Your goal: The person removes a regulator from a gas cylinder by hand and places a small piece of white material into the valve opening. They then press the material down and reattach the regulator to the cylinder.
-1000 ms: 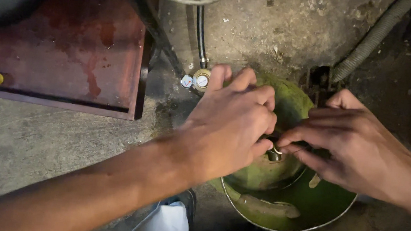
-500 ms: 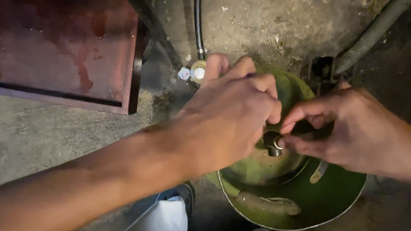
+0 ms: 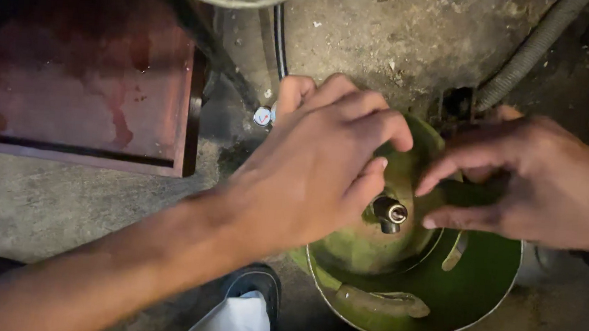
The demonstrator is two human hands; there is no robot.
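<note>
1. Centrally, a green gas cylinder (image 3: 410,291) stands on rough concrete floor (image 3: 64,205); its metal valve (image 3: 389,212) rises mid-collar.
2. Left hand (image 3: 322,164) curls loosely, fingertips beside the valve, gripping nothing visible.
3. Right hand (image 3: 521,181) pinches toward the valve; contents unclear.
4. Red-brown tray (image 3: 79,81) lies left of the cylinder; grey hose (image 3: 530,51) behind.

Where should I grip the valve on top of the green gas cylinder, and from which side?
Grip the valve by its short dark stem, just below the shiny metal tip. Come from above, probably: the green gas cylinder's raised collar rings it, and the left hand and right hand crowd both sides.
</note>
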